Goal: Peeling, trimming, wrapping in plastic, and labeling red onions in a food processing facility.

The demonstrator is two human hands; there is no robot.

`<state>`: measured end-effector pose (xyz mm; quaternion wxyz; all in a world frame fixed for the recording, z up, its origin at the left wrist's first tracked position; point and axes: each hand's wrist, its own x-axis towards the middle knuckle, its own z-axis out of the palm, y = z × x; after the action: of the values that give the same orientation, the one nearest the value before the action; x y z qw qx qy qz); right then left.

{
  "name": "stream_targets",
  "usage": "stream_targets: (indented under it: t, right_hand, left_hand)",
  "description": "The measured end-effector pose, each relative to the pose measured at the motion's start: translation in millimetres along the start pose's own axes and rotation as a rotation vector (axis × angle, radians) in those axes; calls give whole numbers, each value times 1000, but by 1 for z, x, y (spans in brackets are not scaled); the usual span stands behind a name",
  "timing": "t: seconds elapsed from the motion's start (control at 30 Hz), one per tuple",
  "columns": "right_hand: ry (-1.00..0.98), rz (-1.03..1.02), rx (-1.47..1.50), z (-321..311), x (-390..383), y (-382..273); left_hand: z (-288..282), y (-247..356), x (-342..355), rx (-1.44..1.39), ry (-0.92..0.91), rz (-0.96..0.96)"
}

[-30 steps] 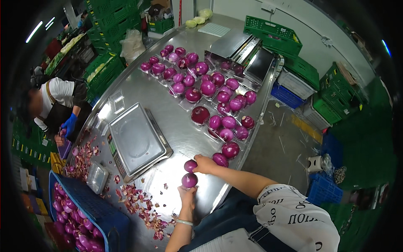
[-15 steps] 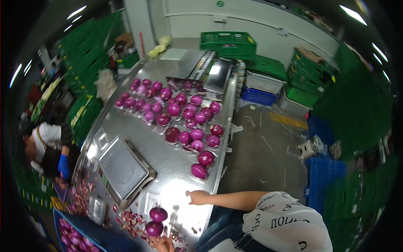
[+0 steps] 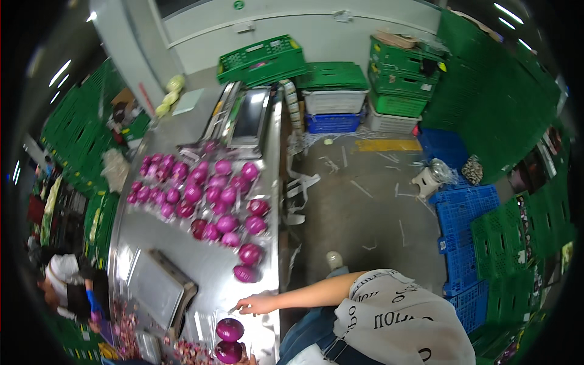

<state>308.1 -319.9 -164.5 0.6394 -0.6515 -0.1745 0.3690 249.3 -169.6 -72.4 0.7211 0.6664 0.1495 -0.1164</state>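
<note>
Two peeled red onions sit at the near end of the steel table (image 3: 267, 182): an upper onion (image 3: 230, 330) and a lower onion (image 3: 227, 352). Only the fingertips of my left hand (image 3: 246, 360) show at the bottom edge, curled against the lower onion. My right hand (image 3: 255, 303) rests on the table's near right edge with its fingers spread, a short way above and to the right of the upper onion. My right forearm comes in from the lower right. Many more red onions (image 3: 213, 194) lie in rows further up the table.
A flat steel scale (image 3: 159, 286) stands left of my hands, with onion skins (image 3: 188, 350) near it. Another person (image 3: 67, 286) in blue gloves works at the far left. Green crates (image 3: 261, 58) and blue crates (image 3: 465, 231) stand around the concrete floor (image 3: 365, 213).
The view has swung right and up, so my hands and the two onions now sit at the bottom edge. My right hand has left the onion and moved to the table's edge.
</note>
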Motion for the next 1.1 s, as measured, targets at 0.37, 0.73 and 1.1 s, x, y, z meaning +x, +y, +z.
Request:
stream_targets:
  t: [0.37, 0.73, 1.1]
  right_hand:
    - [429, -238, 633, -211, -197, -72]
    - [1061, -172, 420, -303, -294, -59]
    - [890, -143, 216, -487, -237, -85]
  left_hand:
    - [276, 1, 116, 215, -487, -14]
    - [321, 2, 198, 263, -727, 6]
    - [463, 73, 321, 310, -667, -84]
